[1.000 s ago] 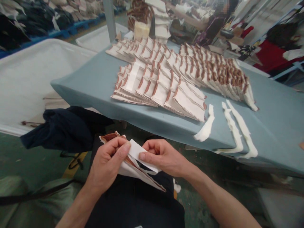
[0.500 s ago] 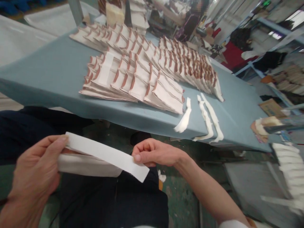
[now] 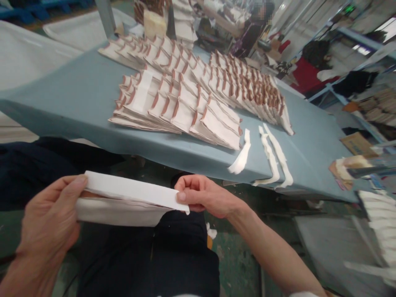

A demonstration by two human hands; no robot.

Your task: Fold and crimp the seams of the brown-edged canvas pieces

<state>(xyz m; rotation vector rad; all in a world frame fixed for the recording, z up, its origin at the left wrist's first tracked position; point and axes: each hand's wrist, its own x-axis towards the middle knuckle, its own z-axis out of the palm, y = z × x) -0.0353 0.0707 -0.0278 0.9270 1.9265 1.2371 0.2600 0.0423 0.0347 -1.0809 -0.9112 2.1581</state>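
Note:
Over my lap, both hands hold a pale folded fabric piece (image 3: 119, 210) with a white strip (image 3: 130, 190) laid along its top edge. My left hand (image 3: 51, 218) grips the left end, thumb on the strip. My right hand (image 3: 201, 196) pinches the strip's right end between thumb and fingers. On the grey-blue table (image 3: 71, 103) ahead lie several overlapping rows of cream fabric pieces with brown edges (image 3: 185, 99). Loose white strips (image 3: 272, 156) lie at the table's near edge to the right.
A white bin (image 3: 21, 53) stands at the left beyond the table. A dark cloth (image 3: 37, 165) hangs below the table's left edge. A person (image 3: 250, 33) works at the far end. Shelves and a stack of white pieces (image 3: 380, 214) are at the right.
The view swung left to right. My hands drew apart, stretching the white strip along the fabric piece, and now the strip lies flat on its top edge instead of slanting past it.

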